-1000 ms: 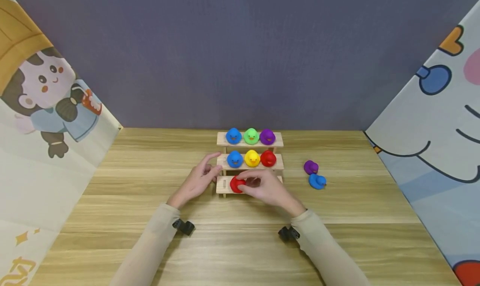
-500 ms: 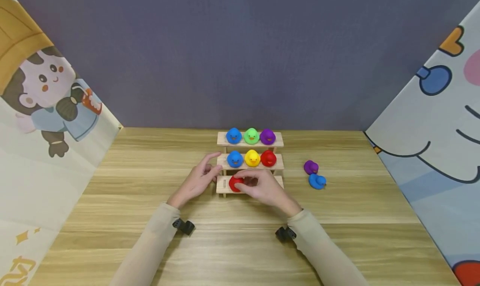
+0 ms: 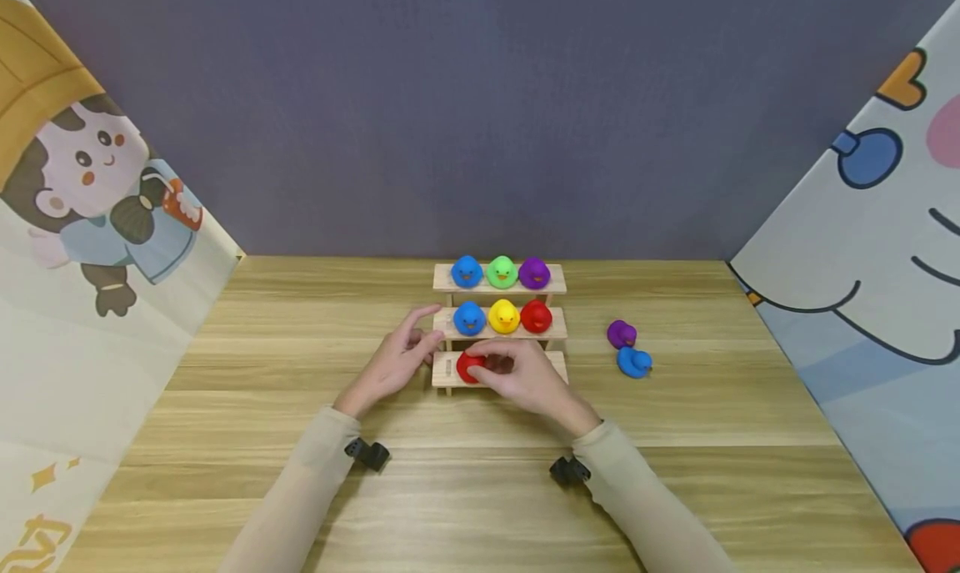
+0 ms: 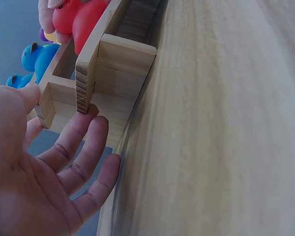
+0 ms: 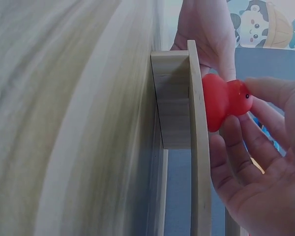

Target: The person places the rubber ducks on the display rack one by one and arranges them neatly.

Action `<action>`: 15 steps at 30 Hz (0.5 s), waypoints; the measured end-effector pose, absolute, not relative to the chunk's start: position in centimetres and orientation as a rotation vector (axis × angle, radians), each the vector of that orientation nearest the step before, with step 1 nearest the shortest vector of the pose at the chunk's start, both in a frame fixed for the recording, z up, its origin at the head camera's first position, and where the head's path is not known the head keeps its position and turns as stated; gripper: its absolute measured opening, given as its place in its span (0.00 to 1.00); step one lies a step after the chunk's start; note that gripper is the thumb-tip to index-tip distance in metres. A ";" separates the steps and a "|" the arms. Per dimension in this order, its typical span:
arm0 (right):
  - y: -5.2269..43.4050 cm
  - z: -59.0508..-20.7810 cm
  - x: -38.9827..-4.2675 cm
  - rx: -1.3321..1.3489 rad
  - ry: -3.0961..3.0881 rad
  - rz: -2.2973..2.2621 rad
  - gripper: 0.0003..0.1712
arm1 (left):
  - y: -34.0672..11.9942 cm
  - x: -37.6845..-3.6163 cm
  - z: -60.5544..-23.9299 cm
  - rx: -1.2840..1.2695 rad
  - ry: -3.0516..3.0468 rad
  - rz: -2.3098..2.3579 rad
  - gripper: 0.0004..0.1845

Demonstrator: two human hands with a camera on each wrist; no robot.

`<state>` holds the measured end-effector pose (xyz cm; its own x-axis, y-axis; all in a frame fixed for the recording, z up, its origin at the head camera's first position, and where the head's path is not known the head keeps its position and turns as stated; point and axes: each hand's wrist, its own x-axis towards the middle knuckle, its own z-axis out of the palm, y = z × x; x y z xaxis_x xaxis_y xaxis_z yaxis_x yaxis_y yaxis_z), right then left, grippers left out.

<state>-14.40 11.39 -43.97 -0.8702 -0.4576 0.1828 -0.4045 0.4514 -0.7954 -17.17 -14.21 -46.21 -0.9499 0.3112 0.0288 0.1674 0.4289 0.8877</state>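
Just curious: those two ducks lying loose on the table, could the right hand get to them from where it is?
Probably yes. The right hand holds a red duck on the stand's lowest step, and only bare table lies between it and the loose purple duck and blue duck.

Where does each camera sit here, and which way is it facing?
Head: above, looking forward and down at the wooden rack; both forearms, left hand, right hand show.
Left wrist: low at the rack's left end, looking along it; palm and fingers touch the wood.
Right wrist: low beside the bottom shelf; fingers hold the red duck.
All three show that duck and rack.
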 end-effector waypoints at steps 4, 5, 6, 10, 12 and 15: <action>11.4 -44.1 -14.4 -0.787 2.630 -1.423 0.16 | -14.2 -17.2 -46.2 0.428 2.530 1.551 0.29; 11.4 -44.2 -14.4 -0.788 2.633 -1.426 0.16 | -14.2 -17.2 -46.2 0.427 2.529 1.552 0.29; 11.4 -44.2 -14.3 -0.788 2.634 -1.431 0.17 | -14.3 -17.1 -46.2 0.427 2.529 1.550 0.29; 11.7 -44.3 -14.2 -0.770 2.637 -1.460 0.18 | -14.2 -17.1 -46.1 0.424 2.528 1.552 0.28; 11.8 -44.3 -14.0 -0.751 2.643 -1.468 0.18 | -14.3 -17.1 -46.1 0.427 2.532 1.550 0.28; 12.2 -44.3 -13.8 -0.711 2.655 -1.469 0.18 | -14.3 -17.1 -46.1 0.427 2.537 1.549 0.28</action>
